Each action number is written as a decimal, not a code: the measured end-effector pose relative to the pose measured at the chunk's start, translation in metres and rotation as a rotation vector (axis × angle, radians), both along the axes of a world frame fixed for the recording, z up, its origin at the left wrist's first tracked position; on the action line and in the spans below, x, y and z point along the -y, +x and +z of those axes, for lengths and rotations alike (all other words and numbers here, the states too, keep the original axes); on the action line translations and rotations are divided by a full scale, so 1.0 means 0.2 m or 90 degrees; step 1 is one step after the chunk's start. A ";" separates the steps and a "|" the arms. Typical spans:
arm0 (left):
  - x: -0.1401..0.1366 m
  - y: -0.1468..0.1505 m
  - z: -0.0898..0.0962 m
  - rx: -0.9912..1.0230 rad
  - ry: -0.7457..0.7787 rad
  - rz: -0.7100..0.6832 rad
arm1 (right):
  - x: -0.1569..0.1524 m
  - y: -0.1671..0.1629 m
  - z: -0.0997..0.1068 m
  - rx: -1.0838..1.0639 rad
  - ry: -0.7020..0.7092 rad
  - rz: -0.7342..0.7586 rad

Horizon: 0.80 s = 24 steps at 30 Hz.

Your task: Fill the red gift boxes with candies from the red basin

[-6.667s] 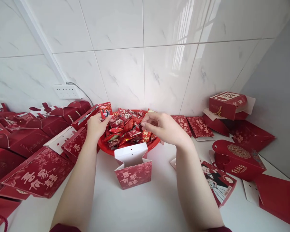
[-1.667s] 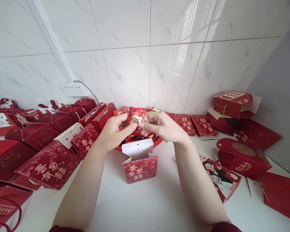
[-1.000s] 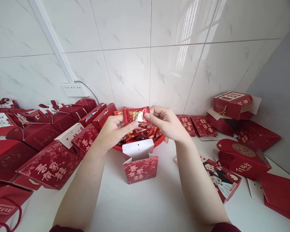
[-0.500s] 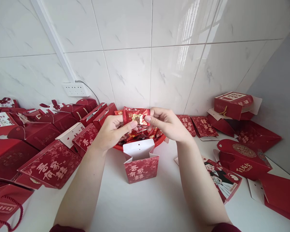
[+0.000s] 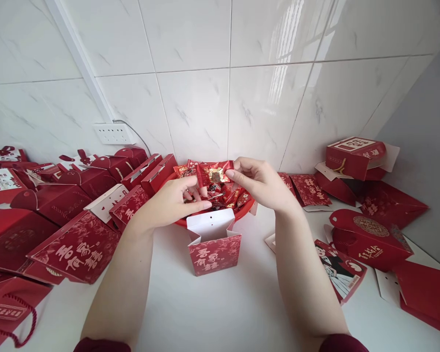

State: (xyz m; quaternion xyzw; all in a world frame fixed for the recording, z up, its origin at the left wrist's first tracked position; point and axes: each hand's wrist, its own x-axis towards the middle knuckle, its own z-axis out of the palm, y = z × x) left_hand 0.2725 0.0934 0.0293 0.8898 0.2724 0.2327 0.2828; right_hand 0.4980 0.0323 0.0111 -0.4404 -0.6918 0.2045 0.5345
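Note:
My right hand [image 5: 261, 183] pinches the right end of a red-and-gold wrapped candy packet [image 5: 215, 172], held level above the bowl. My left hand [image 5: 170, 201] is open at the bowl's left side, thumb and fingers apart, with no packet in its grasp. Below both hands is a red bowl [image 5: 250, 209] heaped with shiny wrapped candies [image 5: 232, 196]. In front of the bowl an upright red gift box [image 5: 214, 255] with white lettering stands with its top flap raised. Its inside bottom is hidden from me.
Several red gift boxes [image 5: 77, 247] crowd the left side. On the right are a stacked box [image 5: 352, 159], a rounded box [image 5: 370, 239] and flat cartons [image 5: 429, 293]. A tiled wall [image 5: 190, 112] with a power strip [image 5: 113, 133] rises behind the white table [image 5: 212, 313].
My left hand has let go of the candy packet and moved slightly down. My right hand keeps the packet, which has shifted a little to the right.

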 end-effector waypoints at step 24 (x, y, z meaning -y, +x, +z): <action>0.27 0.01 -0.02 -0.384 0.000 -0.270 | 0.31 0.04 0.12 -0.032 0.051 0.122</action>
